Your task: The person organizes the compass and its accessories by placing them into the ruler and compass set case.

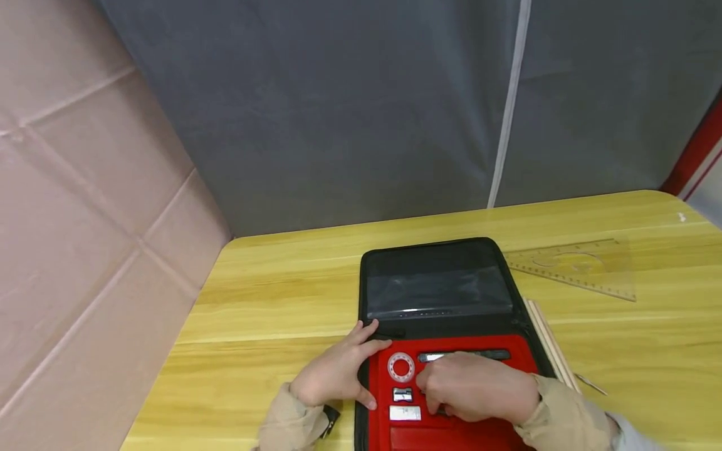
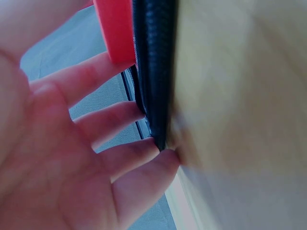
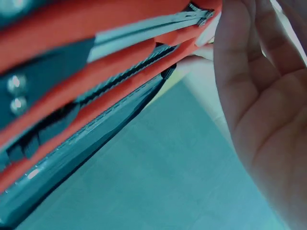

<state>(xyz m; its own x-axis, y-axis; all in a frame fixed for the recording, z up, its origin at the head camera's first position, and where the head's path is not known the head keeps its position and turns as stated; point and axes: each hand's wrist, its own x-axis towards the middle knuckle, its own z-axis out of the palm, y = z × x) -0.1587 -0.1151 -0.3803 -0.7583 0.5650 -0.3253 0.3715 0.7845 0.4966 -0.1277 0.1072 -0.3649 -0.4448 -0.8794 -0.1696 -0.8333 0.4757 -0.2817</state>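
A black zip case (image 1: 440, 329) lies unfolded on the table, its lower half a red tray (image 1: 434, 438) with cut-out slots. The tray holds a white ring (image 1: 401, 367), a metal sharpener (image 1: 402, 394), a white eraser (image 1: 405, 413) and a dark long tool (image 1: 496, 354). My left hand (image 1: 338, 369) rests with spread fingers on the case's left edge; in the left wrist view its fingertips touch the black rim (image 2: 156, 72). Over the tray's middle, my right hand (image 1: 479, 387) has bent fingers down at the slots. Whether it pinches anything is hidden.
A clear set square (image 1: 581, 266) lies right of the case. Wooden strips (image 1: 549, 341) lie along the case's right edge, with a small thin metal piece (image 1: 591, 383) beside them. A small black object (image 1: 329, 421) is by my left wrist. A grey curtain (image 1: 361, 113) hangs behind the table.
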